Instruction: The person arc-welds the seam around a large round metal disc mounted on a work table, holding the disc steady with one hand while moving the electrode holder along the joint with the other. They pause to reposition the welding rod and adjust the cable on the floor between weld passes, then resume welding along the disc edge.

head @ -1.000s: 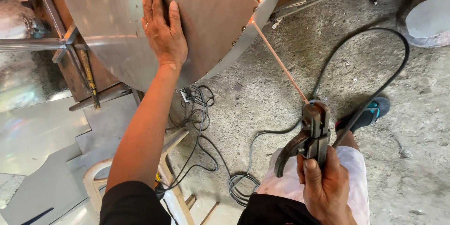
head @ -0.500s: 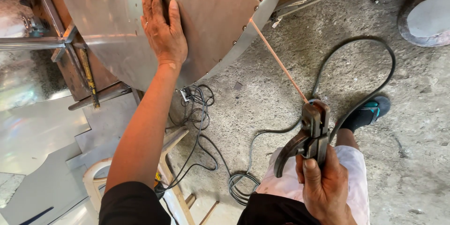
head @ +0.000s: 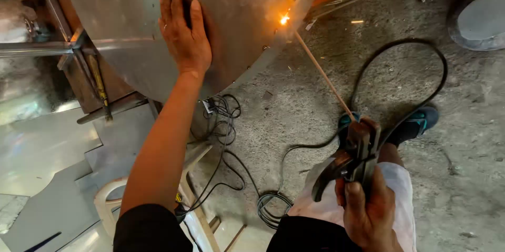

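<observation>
A big round steel sheet (head: 131, 26) fills the upper left of the frame, its curved edge running down to centre. Below it, grey concrete floor (head: 315, 89) spreads to the right. At lower left lie flat metal offcuts (head: 47, 147) and a white plastic chair (head: 110, 204). The left hand (head: 184, 31) presses flat and open on the sheet, fingers spread upward. A black cable (head: 421, 57) loops at right. At lower right the right hand (head: 368, 218) is clenched around an electrode holder (head: 352, 157). Its thin rod (head: 323, 76) slants up-left; the tip touches the sheet's edge at upper centre, where sparks (head: 284, 19) glow.
</observation>
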